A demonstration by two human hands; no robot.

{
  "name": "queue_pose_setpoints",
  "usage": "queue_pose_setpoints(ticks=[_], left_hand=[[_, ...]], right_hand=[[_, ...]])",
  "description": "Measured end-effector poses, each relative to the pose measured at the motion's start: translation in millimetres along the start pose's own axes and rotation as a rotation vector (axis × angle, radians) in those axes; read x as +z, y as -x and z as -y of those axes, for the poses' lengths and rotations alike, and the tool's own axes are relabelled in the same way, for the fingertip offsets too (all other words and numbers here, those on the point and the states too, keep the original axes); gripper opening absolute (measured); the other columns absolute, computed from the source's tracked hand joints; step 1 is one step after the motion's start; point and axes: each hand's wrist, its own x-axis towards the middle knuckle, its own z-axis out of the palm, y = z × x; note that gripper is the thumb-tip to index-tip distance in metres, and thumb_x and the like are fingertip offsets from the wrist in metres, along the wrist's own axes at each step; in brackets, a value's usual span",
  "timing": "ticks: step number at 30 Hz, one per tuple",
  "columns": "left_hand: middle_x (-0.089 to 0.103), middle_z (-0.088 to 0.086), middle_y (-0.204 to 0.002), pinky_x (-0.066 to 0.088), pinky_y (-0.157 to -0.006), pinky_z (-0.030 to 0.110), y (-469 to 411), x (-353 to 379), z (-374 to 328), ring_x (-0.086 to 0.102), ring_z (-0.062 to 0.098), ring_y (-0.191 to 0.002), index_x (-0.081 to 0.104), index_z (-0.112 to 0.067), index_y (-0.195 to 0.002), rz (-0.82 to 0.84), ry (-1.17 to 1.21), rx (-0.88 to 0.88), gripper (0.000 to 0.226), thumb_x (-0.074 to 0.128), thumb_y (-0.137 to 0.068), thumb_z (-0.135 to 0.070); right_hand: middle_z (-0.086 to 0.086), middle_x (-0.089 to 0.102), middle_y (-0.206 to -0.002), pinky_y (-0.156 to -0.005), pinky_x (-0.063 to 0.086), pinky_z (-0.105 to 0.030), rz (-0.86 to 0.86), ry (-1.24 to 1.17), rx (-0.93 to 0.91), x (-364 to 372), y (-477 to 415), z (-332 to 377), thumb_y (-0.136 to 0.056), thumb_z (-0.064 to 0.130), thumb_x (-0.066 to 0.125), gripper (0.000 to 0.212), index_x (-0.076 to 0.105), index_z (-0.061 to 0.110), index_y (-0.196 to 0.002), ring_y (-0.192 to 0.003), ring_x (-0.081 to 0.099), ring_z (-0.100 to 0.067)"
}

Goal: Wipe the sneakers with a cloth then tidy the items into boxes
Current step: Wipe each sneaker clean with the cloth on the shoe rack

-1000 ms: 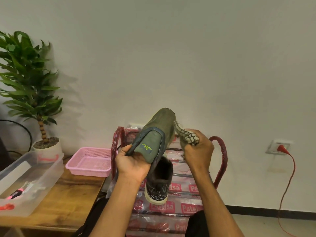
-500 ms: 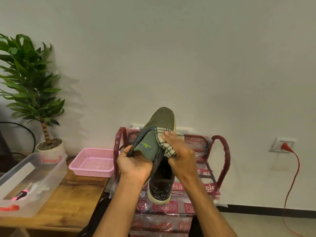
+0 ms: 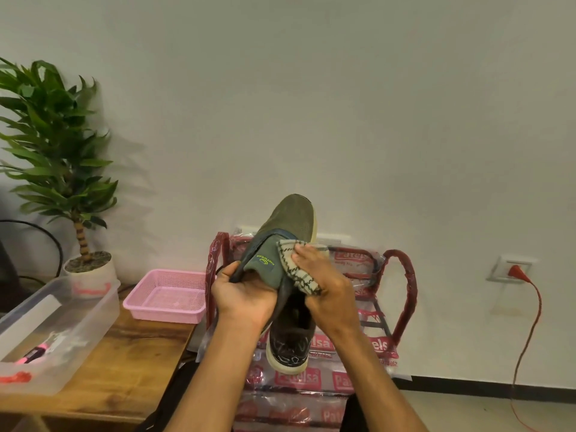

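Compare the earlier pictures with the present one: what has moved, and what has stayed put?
The right hand brought the checked cream cloth leftwards, from beside the olive-green sneaker onto its upper by the tongue. The left hand still grips the sneaker's collar, toe up. The pink plastic basket stayed put.

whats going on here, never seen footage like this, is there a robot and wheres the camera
No robot: these are a person's two bare hands, filmed by one camera worn on the head, looking forward and down. The left hand grips a green sneaker at its opening, toe up. The right hand holds a checked cloth against its side. A darker sneaker shows just below; whether it is held is unclear. To the left, a wooden table carries a pink basket and a clear box, with a potted plant behind.
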Motion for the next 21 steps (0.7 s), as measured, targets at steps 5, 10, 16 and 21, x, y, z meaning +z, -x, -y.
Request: queue_pose_setpoints(ticks=[5,10,16,21], left_hand=[[0.066,0.019,-0.103,0.032,-0.115,0.044,-2.7,-4.3,4.2,0.056,0.033,-0.120,0.065,-0.003,-0.093,-0.007,-0.004,-0.034,0.027,0.046,-0.079,-0.016],[0.072,0.020,-0.085,0.040,-0.107,0.044,-0.6,3.6,0.7,0.062,0.034,-0.095,0.067,-0.001,-0.091,-0.063,-0.002,0.003,0.035,0.038,-0.095,-0.021],[0.067,0.021,-0.103,0.033,-0.115,0.045,0.7,1.4,7.3,0.052,0.034,-0.128,0.066,-0.001,-0.092,-0.041,-0.007,-0.035,0.032,0.039,-0.092,-0.017],[0.072,0.021,-0.088,0.045,-0.101,0.047,5.4,2.0,12.0,0.069,0.033,-0.087,0.065,-0.001,-0.095,-0.045,-0.095,-0.035,0.033,0.037,-0.091,-0.018]], right_hand=[[0.003,0.054,-0.133,-0.104,0.044,-0.047,-0.038,0.031,0.140,2.9,-13.4,-2.7,-0.058,-0.024,0.060,0.082,0.054,0.015,-0.130,-0.131,0.047,-0.020],[0.007,0.056,-0.130,-0.111,0.035,-0.028,-0.012,-0.078,-0.003,-1.0,9.7,10.6,-0.057,-0.019,0.058,0.079,0.054,0.017,-0.127,-0.132,0.046,-0.012],[-0.007,0.061,-0.129,-0.104,0.044,-0.042,-0.002,0.229,-0.052,-5.5,-20.2,-14.2,-0.061,-0.018,0.076,0.066,0.065,0.009,-0.120,-0.129,0.049,-0.025],[-0.011,0.060,-0.129,-0.099,0.047,-0.050,-0.127,0.321,-0.003,-12.5,-40.3,-24.4,-0.069,-0.009,0.076,0.056,0.065,0.008,-0.121,-0.126,0.052,-0.031]])
